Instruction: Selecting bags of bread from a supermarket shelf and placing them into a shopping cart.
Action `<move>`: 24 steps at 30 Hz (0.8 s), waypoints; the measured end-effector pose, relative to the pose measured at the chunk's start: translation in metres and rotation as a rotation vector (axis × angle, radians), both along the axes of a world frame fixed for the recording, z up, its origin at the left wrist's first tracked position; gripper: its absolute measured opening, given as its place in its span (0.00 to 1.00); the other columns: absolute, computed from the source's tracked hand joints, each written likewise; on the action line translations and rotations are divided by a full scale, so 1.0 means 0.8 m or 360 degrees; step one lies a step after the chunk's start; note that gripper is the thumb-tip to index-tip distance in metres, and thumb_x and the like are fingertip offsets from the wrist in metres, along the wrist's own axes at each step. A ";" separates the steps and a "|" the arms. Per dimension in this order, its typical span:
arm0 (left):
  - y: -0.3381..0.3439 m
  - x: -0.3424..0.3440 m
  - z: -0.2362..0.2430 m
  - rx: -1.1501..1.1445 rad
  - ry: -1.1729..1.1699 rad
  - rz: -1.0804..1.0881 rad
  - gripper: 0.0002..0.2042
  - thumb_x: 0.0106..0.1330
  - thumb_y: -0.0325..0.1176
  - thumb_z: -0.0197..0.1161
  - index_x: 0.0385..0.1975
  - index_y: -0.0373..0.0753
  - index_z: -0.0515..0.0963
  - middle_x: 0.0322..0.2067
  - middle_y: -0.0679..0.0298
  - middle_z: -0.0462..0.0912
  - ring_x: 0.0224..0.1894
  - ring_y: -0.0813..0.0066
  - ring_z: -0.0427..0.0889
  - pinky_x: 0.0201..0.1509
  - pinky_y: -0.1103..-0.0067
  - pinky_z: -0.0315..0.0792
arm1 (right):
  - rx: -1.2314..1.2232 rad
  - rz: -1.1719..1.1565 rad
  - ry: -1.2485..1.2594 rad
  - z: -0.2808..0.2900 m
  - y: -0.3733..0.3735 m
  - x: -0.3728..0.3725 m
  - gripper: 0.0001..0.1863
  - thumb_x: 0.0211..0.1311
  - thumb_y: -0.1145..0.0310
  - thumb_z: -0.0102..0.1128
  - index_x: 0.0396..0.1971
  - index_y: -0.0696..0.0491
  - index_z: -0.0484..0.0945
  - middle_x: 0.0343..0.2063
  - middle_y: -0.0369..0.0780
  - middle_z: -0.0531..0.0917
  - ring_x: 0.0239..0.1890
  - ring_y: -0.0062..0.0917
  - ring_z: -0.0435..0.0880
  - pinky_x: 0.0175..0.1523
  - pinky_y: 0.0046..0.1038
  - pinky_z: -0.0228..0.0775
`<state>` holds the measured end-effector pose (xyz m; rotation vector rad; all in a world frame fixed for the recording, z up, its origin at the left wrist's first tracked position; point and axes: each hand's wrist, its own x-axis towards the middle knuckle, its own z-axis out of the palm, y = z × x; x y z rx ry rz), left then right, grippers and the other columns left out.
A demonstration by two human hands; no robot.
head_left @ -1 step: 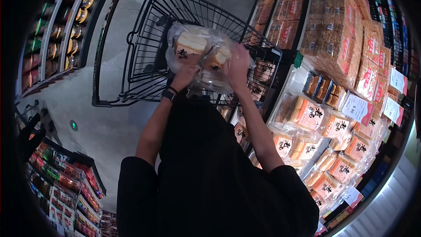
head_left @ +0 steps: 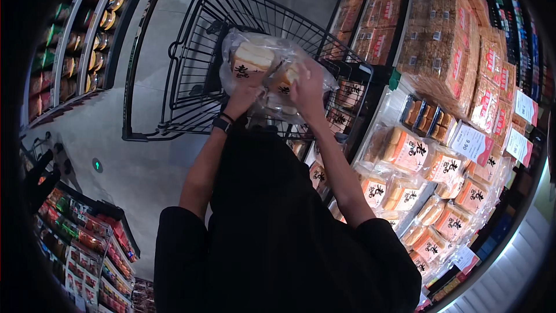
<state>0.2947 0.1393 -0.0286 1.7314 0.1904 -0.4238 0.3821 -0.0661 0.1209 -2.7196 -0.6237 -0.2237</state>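
Both my hands hold up clear plastic bags of sliced white bread [head_left: 255, 58] over a black wire shopping cart [head_left: 174, 52]. My left hand [head_left: 243, 95] grips the bags from below on the left, with a dark watch [head_left: 221, 123] on its wrist. My right hand [head_left: 307, 87] clutches the plastic on the right, next to a second loaf [head_left: 286, 75]. The bags hang just above the cart's near end, in front of my dark-sleeved chest.
Shelves at the right carry many bagged bread loaves [head_left: 405, 150] and stacked packs [head_left: 440, 35], with price tags [head_left: 472, 142] on the edge. A shelf of jars [head_left: 87, 35] runs along the left. Colourful packets [head_left: 87, 255] fill a rack at lower left. Grey floor [head_left: 145, 156] lies between.
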 end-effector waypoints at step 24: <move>0.050 0.026 -0.032 -0.0100 0.0443 0.0730 0.38 0.69 0.36 0.59 0.75 0.29 0.49 0.70 0.46 0.63 0.72 0.56 0.63 0.74 0.68 0.59 | -0.0837 0.0437 0.0458 -0.082 0.176 0.094 0.06 0.56 0.65 0.65 0.27 0.50 0.88 0.26 0.46 0.88 0.32 0.40 0.89 0.44 0.41 0.76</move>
